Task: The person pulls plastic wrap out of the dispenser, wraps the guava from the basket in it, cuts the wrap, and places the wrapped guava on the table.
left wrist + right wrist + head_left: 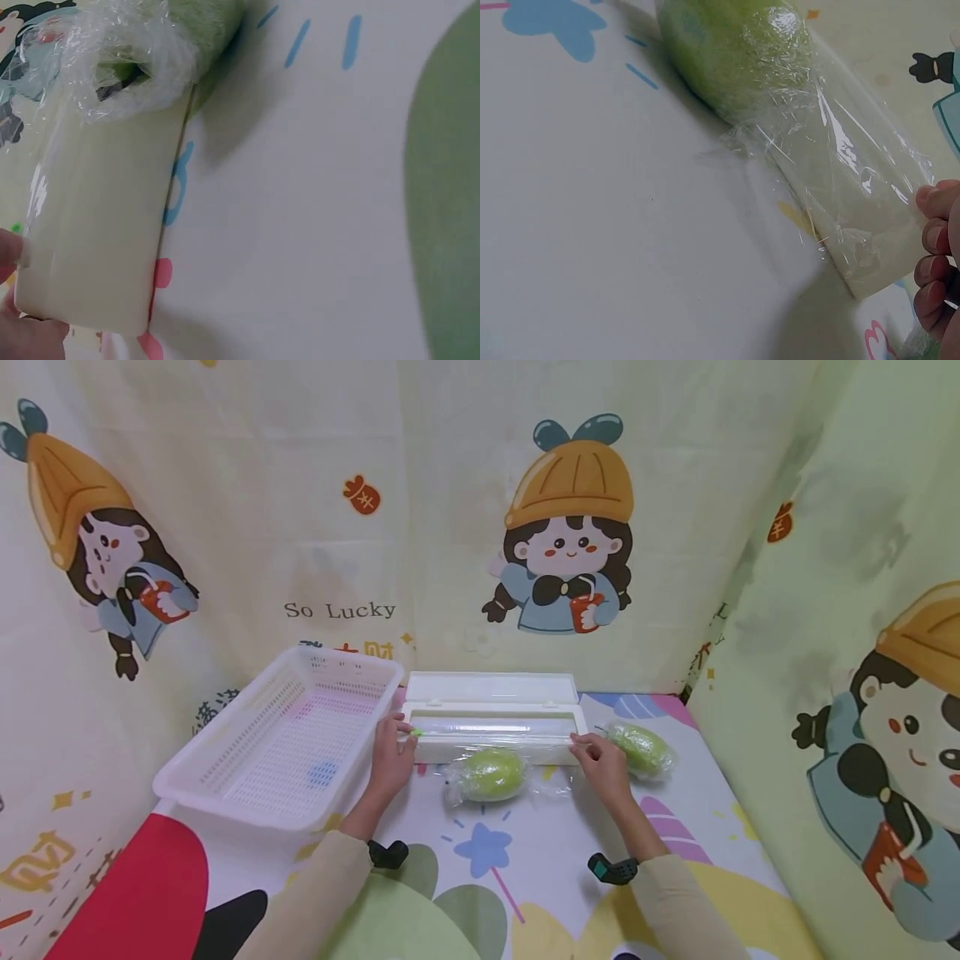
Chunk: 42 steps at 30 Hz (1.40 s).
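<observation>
A white cling film dispenser (491, 752) stands with its lid (491, 687) raised, a roll of film (495, 727) inside. My left hand (392, 756) holds its left end, beside a small green slider (417, 732); thumb and fingers show at the corner in the left wrist view. My right hand (602, 767) is at the right end, fingers curled, pinching the clear film (847, 157) there. That film runs over the dispenser's front to a green oval fruit (491, 775) wrapped in it, which lies against the front.
A second wrapped green fruit (641, 750) lies right of the dispenser, beyond my right hand. At the left stands a white perforated basket (277, 752). A patterned cloth (555, 852) covers the table, and printed curtains (442, 527) hang behind it and at the sides.
</observation>
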Available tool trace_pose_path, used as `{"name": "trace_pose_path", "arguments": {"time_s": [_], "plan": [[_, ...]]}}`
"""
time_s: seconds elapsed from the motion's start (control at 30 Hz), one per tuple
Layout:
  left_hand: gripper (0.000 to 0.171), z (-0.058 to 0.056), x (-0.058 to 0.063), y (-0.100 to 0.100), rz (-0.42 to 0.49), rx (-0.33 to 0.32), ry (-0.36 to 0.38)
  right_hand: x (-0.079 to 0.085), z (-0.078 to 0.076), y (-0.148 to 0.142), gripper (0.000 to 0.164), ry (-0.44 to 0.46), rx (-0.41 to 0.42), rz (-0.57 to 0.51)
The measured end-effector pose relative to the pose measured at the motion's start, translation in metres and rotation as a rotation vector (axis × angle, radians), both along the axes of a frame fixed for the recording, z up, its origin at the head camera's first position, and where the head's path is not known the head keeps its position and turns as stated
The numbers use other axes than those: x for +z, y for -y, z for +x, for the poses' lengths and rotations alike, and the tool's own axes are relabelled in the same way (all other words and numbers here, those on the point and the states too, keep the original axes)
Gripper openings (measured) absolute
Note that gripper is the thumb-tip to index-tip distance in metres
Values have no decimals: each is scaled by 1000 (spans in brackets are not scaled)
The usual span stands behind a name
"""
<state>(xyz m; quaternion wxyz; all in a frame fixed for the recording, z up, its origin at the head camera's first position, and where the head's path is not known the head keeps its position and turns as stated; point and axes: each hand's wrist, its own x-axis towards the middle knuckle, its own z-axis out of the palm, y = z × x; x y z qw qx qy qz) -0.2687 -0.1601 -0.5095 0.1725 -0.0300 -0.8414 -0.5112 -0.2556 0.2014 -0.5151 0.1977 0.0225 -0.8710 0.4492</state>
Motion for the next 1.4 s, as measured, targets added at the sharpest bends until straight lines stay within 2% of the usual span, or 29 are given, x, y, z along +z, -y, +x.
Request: {"name": "trace_pose_path", "arguments": {"time_s": [0.2, 0.37, 0.47, 0.63, 0.73, 0.87, 1.0, 1.1, 1.23, 1.33, 1.4], "plan": [[16, -5, 3, -1, -33, -24, 43, 2, 0, 0, 20, -1, -8, -9], [20, -6, 6, -5, -41, 42, 16, 0, 0, 1, 20, 4, -2, -17], [15, -7, 6, -7, -50, 100, -15, -1, 1, 1, 20, 17, -1, -18], [12, -7, 6, -8, -65, 115, -61, 0, 0, 1, 21, 11, -2, -34], [13, -8, 7, -8, -59, 90, -65, 0, 0, 0, 21, -4, -1, -45], [13, -7, 4, -6, -92, 79, -19, 1, -1, 0, 22, -9, -1, -40], [16, 1, 5, -4, -108, 42, -6, 2, -1, 0, 24, 2, 9, -34], [14, 9, 8, -5, -120, 14, -69, 5, 1, 0, 24, 11, 42, -56], [14, 20, 13, -8, -155, -42, -218, 12, 5, 0, 26, 26, 88, -132], [18, 26, 17, -11, -206, -133, -298, 18, 9, 1, 27, 4, 92, -174], [23, 28, 18, -14, -244, -214, -319, 23, 12, 4, 26, -40, 99, -170]]}}
